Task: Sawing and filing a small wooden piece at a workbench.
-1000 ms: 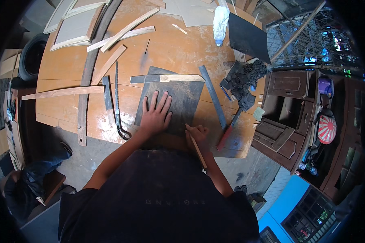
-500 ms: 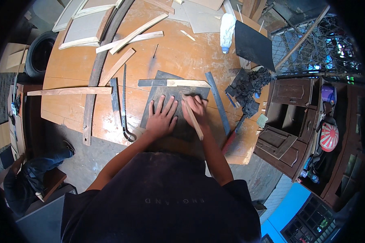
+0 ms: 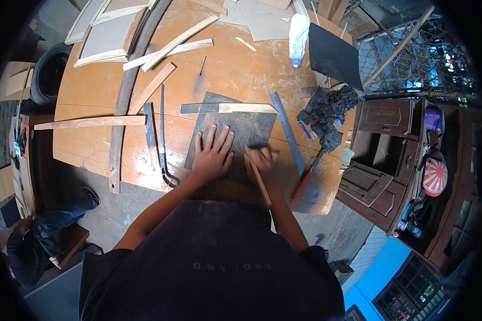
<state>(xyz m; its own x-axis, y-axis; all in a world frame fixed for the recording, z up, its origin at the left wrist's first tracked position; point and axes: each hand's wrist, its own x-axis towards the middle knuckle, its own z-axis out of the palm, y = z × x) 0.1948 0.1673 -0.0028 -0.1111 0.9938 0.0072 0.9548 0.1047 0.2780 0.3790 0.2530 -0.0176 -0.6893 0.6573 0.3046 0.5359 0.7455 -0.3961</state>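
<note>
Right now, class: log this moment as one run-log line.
left hand: flat on dark sheet | right hand: grips wooden-handled tool on sheet | hand saw: left of the sheet, untouched

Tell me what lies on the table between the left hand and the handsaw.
In the head view, only a strip of the dark sheet and bare table separates the left hand from the handsaw.

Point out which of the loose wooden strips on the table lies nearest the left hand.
The diagonal strip just above the handsaw lies closest to the left hand; the long horizontal strip and the crossed pair lie farther off.
</note>
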